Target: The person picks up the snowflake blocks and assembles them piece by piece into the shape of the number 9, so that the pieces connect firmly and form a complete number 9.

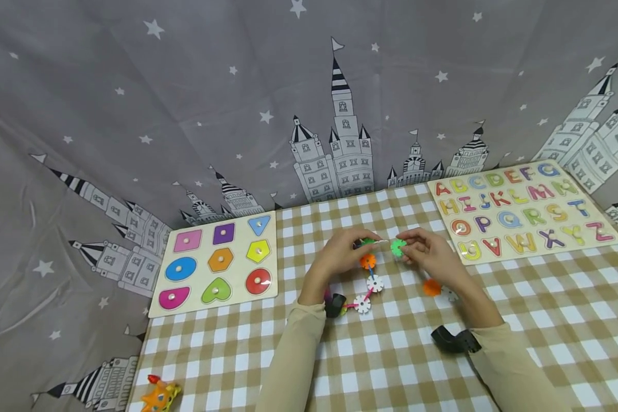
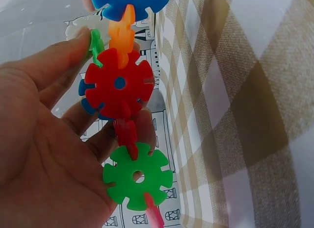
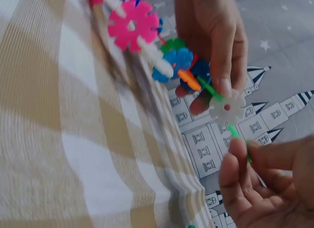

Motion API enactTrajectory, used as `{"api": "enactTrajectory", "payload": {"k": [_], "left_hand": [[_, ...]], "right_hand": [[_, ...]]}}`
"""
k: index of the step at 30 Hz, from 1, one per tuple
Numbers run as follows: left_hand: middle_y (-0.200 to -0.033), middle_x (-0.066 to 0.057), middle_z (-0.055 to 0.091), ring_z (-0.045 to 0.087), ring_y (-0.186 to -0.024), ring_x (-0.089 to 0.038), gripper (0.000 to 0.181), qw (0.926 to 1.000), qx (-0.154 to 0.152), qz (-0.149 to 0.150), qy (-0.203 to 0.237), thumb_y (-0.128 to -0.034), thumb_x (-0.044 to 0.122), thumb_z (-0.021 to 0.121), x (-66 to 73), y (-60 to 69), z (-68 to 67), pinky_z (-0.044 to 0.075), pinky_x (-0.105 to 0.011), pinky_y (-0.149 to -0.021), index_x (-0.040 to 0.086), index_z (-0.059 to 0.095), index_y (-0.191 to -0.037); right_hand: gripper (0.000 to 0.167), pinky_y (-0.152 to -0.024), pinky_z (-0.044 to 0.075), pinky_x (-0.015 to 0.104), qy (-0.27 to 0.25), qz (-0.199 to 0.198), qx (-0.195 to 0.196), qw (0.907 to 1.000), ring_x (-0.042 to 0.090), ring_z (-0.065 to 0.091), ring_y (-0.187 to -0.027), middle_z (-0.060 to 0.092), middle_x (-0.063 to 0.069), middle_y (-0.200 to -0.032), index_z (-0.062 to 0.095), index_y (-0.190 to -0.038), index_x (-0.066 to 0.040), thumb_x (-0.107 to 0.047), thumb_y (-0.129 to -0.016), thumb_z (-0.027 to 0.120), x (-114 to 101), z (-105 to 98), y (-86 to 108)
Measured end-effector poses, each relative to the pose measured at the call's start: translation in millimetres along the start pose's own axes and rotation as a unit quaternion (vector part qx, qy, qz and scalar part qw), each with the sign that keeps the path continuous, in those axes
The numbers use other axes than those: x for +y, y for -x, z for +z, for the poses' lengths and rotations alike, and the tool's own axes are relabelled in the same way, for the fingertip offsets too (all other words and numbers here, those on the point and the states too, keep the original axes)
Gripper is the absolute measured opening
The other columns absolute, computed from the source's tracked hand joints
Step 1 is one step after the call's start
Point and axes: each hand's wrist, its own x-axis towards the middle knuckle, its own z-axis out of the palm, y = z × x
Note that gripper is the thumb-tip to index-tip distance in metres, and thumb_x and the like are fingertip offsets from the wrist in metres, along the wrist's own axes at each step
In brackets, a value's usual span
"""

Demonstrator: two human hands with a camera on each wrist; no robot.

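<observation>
My left hand (image 1: 342, 252) pinches the end of a chain of notched plastic discs, with a white disc (image 3: 227, 108) sticking out past its fingertips. The chain hangs across the palm: a red disc (image 2: 119, 83) and a green disc (image 2: 138, 176) show in the left wrist view. Further along, an orange disc (image 1: 368, 261) and a white disc (image 1: 375, 283) curve down over the cloth. Between thumb and fingers my right hand (image 1: 432, 257) pinches a single green disc (image 1: 398, 247). It is close by the chain's white end disc; whether they touch I cannot tell.
A shape puzzle board (image 1: 283, 214) stands left, an alphabet puzzle board (image 1: 525, 257) right. An orange disc (image 1: 432, 287) and a white disc (image 1: 449, 294) lie by the right wrist. An orange toy (image 1: 161, 396) sits at front left. A checked cloth (image 1: 391, 366) covers the table.
</observation>
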Motion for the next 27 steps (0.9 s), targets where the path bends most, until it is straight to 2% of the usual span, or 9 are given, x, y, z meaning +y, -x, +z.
{"api": "enactTrajectory", "payload": {"k": [3,7,13,16,20,27], "left_hand": [[-0.115,-0.002,0.071,0.062,-0.099,-0.014,0.022,1.0000,0.001,0.004,0.002,-0.0953,0.017,0.064,0.4,-0.8,-0.6,0.049,-0.029,-0.091,0.015,0.073,-0.115],[-0.112,-0.002,0.071,0.060,-0.093,-0.011,0.021,0.9999,0.001,0.013,0.003,-0.0947,0.017,0.065,0.1,-1.2,-0.9,0.049,-0.027,-0.086,0.015,0.073,-0.114],[-0.106,0.000,0.071,0.057,-0.085,-0.009,0.020,0.9998,-0.001,0.019,0.008,-0.0933,0.021,0.068,1.4,-0.3,-0.8,0.047,-0.022,-0.078,0.016,0.074,-0.112],[-0.102,0.000,0.071,0.057,-0.082,-0.008,0.019,0.9997,0.000,0.018,0.014,-0.0926,0.021,0.069,2.0,-0.5,-0.5,0.048,-0.021,-0.076,0.017,0.075,-0.110],[-0.101,0.000,0.071,0.058,-0.081,-0.007,0.018,0.9997,0.003,0.016,0.017,-0.0924,0.020,0.069,2.2,-1.6,0.0,0.049,-0.020,-0.076,0.016,0.075,-0.109],[-0.104,-0.002,0.072,0.059,-0.083,-0.008,0.018,0.9996,0.001,0.012,0.026,-0.0928,0.018,0.068,2.8,0.0,-0.2,0.049,-0.021,-0.077,0.015,0.075,-0.109]], "right_hand": [[0.032,-0.072,0.056,0.024,-0.023,0.006,0.017,0.9996,0.014,0.065,-0.077,0.058,0.024,-0.102,0.055,-0.126,0.009,-0.006,-0.097,0.059,-2.9,0.2,-0.4],[0.034,-0.072,0.055,0.022,-0.032,0.001,0.020,0.9993,0.015,0.065,-0.078,0.059,0.024,-0.103,0.055,-0.127,0.008,-0.006,-0.097,0.060,-4.1,-0.3,0.0],[0.035,-0.074,0.055,0.022,-0.008,-0.003,0.017,0.9998,0.016,0.067,-0.080,0.064,0.022,-0.108,0.058,-0.127,0.005,-0.008,-0.095,0.063,-4.9,0.9,-0.2],[0.035,-0.073,0.054,0.022,0.008,-0.003,0.023,0.9997,0.018,0.068,-0.080,0.068,0.020,-0.104,0.059,-0.127,0.004,-0.010,-0.094,0.064,-6.6,2.2,0.7],[0.035,-0.071,0.054,0.024,0.031,-0.014,0.033,0.9989,0.025,0.069,-0.079,0.071,0.019,-0.096,0.061,-0.124,0.004,-0.010,-0.093,0.066,-8.5,2.7,1.9],[0.028,-0.067,0.053,0.024,0.040,-0.020,0.026,0.9987,0.029,0.068,-0.080,0.071,0.019,-0.099,0.065,-0.119,0.002,-0.007,-0.092,0.066,-7.5,2.5,2.5]]}}
